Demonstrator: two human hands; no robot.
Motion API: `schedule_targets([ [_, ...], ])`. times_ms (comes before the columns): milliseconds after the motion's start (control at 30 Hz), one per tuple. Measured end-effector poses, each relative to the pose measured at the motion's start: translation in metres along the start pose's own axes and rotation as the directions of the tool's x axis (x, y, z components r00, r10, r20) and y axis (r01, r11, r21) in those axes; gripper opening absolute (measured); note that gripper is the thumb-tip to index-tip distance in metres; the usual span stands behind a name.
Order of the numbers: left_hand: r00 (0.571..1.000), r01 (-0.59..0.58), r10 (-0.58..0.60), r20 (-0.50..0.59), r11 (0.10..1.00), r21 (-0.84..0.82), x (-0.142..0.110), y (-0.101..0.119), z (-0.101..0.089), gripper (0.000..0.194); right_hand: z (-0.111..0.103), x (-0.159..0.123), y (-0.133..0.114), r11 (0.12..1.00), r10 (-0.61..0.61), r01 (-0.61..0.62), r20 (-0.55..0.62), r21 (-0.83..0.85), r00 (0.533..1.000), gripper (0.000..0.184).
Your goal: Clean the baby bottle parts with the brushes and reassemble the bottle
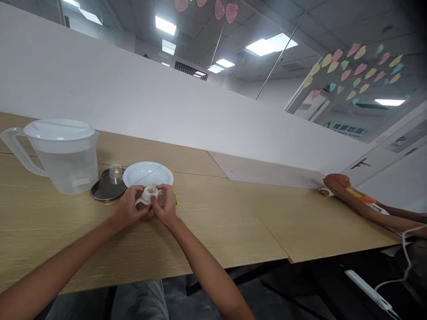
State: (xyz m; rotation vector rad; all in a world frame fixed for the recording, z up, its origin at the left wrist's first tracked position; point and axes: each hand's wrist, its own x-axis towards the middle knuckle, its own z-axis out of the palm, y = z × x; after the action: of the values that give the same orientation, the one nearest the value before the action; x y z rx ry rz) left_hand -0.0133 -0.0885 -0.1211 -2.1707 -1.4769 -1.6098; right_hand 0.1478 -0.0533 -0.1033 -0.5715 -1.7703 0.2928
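A baby bottle (151,192) with a white collar, a clear teat and white side handles stands upright over the table in front of me. My left hand (130,205) closes round its left side, near the handle. From the right, my right hand (166,205) grips the collar, its thumb pressed on the front. Both hands hide most of the bottle's body. Just behind them lies a white plate or shallow bowl (140,171). A dark metal tray (106,189) to the left carries a small clear cap (116,172).
A lidded, translucent plastic pitcher (68,155) stands at the far left. Something green (176,199) shows by my right hand. At the far right, another person's arms (353,202) rest on the table near an orange-and-white item. A white partition (160,111) runs behind the table (227,222).
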Motion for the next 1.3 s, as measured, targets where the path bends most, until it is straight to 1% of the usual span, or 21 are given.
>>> schedule_targets([
  [67, 1.000, 0.008, -0.008, 0.009, 1.000, -0.006, 0.002, 0.004, -0.002, 0.041, 0.001, -0.001, 0.000, 1.000, 0.008, -0.008, -0.023, 0.011, 1.000, 0.025],
  [167, 0.998, 0.049, -0.048, 0.028, 0.998, -0.035, 0.004, 0.008, -0.004, 0.042, 0.000, 0.000, -0.001, 1.000, -0.003, 0.003, -0.012, 0.017, 1.000, 0.021],
  [300, 0.993, 0.111, -0.108, 0.047, 0.992, -0.064, 0.005, 0.011, -0.004, 0.042, -0.002, 0.002, -0.003, 0.999, -0.014, 0.014, -0.001, 0.034, 1.000, 0.020],
  [467, 0.995, 0.094, -0.091, 0.043, 0.992, -0.080, 0.006, 0.013, -0.005, 0.041, -0.002, -0.001, -0.002, 0.998, -0.040, 0.040, 0.009, 0.056, 0.999, 0.022],
  [567, 0.995, 0.094, -0.092, 0.036, 0.993, -0.067, 0.006, 0.014, -0.005, 0.043, 0.000, -0.004, 0.000, 0.997, -0.035, 0.034, 0.007, 0.067, 0.999, 0.024],
  [667, 0.995, 0.093, -0.091, 0.040, 0.995, -0.048, 0.006, 0.013, -0.005, 0.043, 0.000, -0.004, 0.001, 0.996, -0.054, 0.054, -0.004, 0.069, 0.999, 0.023],
  [767, 0.996, 0.091, -0.091, 0.026, 0.996, -0.011, 0.004, 0.012, -0.004, 0.045, -0.001, -0.003, 0.000, 0.995, -0.092, 0.093, -0.029, 0.030, 0.995, 0.021],
  [900, 0.997, 0.076, -0.076, -0.008, 0.997, -0.007, 0.002, 0.010, -0.001, 0.052, -0.004, -0.003, 0.001, 0.986, -0.154, 0.149, -0.072, -0.070, 0.985, 0.018],
  [967, 0.999, 0.054, -0.054, -0.006, 0.998, 0.016, 0.002, 0.011, -0.002, 0.050, -0.005, -0.003, 0.003, 0.978, -0.175, 0.162, -0.096, -0.129, 0.980, 0.018],
  [1067, 0.999, 0.024, -0.026, 0.041, 0.998, 0.053, 0.005, 0.013, -0.004, 0.044, -0.006, -0.003, 0.004, 0.966, -0.186, 0.161, -0.112, -0.202, 0.976, 0.019],
  [1200, 0.991, 0.040, -0.047, 0.123, 0.997, 0.060, 0.009, 0.018, -0.006, 0.047, -0.007, -0.004, 0.003, 0.951, -0.223, 0.192, -0.111, -0.242, 0.968, 0.017],
  [1300, 0.987, 0.030, -0.036, 0.158, 0.999, 0.038, 0.011, 0.019, -0.007, 0.047, -0.006, -0.008, 0.004, 0.941, -0.237, 0.210, -0.075, -0.265, 0.969, 0.019],
])
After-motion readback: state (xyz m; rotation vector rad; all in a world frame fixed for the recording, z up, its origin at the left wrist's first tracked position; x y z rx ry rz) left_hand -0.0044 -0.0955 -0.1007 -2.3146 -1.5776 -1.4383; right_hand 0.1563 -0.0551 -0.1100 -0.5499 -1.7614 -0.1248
